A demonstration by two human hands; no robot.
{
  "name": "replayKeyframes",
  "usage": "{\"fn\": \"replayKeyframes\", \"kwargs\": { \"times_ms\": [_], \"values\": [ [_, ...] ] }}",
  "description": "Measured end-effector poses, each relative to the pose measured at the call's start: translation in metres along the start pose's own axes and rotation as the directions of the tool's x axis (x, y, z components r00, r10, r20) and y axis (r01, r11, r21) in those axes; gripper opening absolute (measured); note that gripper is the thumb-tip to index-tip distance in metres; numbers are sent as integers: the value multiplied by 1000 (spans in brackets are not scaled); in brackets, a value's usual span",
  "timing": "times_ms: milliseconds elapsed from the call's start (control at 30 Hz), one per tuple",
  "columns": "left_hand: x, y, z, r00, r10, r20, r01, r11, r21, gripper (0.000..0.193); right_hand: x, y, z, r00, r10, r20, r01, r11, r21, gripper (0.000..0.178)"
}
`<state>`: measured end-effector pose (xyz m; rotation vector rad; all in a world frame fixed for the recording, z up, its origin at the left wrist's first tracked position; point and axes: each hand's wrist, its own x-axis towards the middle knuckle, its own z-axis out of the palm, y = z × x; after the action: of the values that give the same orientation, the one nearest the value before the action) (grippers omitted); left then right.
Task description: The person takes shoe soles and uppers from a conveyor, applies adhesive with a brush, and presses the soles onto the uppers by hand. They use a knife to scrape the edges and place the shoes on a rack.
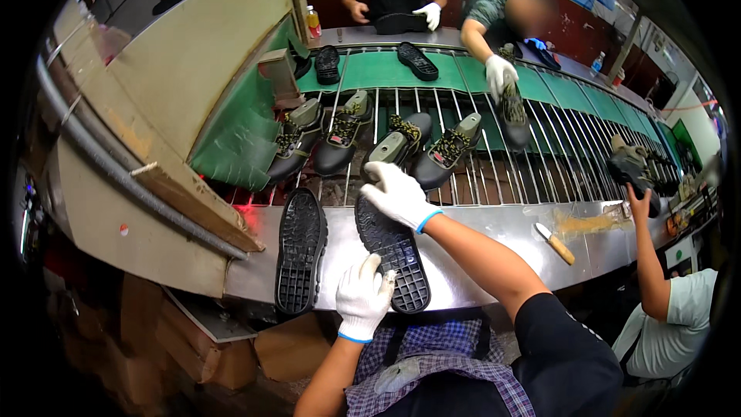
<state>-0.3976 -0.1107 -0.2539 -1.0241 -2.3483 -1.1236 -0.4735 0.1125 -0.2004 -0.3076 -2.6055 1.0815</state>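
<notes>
Two black shoe soles lie on the metal ledge in front of me: a left sole [299, 251] and a right sole [397, 259]. My left hand [363, 299], in a white knitted glove, is closed at the lower left edge of the right sole, with dirty fingertips on it. Over that sole's upper end is my right hand [400, 197], gloved in white with a blue cuff, its fingers apart. Just beyond it, a black and grey shoe [397, 143] with yellow-flecked laces rests on the rack; its toe is partly hidden by my right hand.
More shoes, including one shoe [449, 150], stand on the metal-bar rack [494, 177]. A wooden-handled knife [556, 244] lies on the ledge at right. Across the rack, a person's gloved hand [502, 77] holds a shoe. Another co-worker handles a shoe at right. A panel [154, 108] stands at left.
</notes>
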Motion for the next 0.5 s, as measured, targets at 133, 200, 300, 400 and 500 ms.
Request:
{"fn": "replayKeyframes", "kwargs": {
  "times_ms": [133, 200, 300, 400, 500],
  "values": [
    [-4, 0, 6, 1000, -21, -3, 21, 1000, -22, 39, 0, 14, -5, 1000, -6, 15, 4, 993, 114, 48],
    [-3, 0, 9, 1000, -4, -15, 3, 999, -43, 38, -12, 41, -7, 999, 15, -46, -4, 975, 221, 45],
    [-4, 3, 5, 1000, -26, -6, 26, 999, -30, 38, -59, 66, -9, 981, 36, -191, -10, 991, 136, 36],
    [-6, 2, 6, 999, -35, 9, 35, 999, -15, 37, -101, 58, -22, 944, 220, -247, -147, 948, 283, 32],
    [-9, -1, 8, 999, -32, 20, 32, 999, -6, 37, -133, 49, -35, 964, 183, -195, -135, 962, 237, 32]
  ]
}}
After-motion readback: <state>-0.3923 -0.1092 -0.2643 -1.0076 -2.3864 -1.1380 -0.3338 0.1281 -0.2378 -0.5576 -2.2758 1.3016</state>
